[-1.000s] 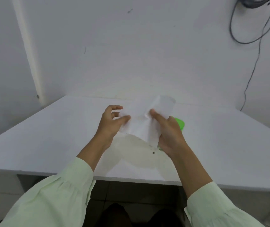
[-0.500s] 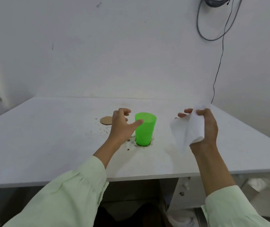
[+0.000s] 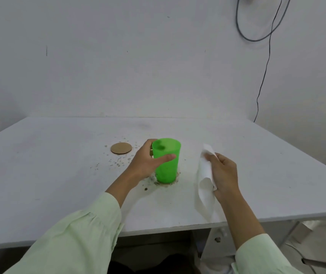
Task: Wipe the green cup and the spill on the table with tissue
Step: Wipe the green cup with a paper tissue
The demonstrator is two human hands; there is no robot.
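Head view showed a brown disc (image 3: 121, 148) on the white table (image 3: 39, 165), then the left hand (image 3: 145, 161) with fingers wrapped round the upright green cup (image 3: 167, 161) amid the spill (image 3: 150, 181); rightward, the right hand (image 3: 224, 175) pinched a hanging tissue (image 3: 204, 186).

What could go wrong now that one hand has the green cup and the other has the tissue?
The left hand grips the green cup, which stands in the brownish spill; lifting it may drip or smear the mess across the table. The tissue in the right hand hangs loose and could drag through the specks before it is wanted. The specks also reach the cardboard disc, which may get soiled.
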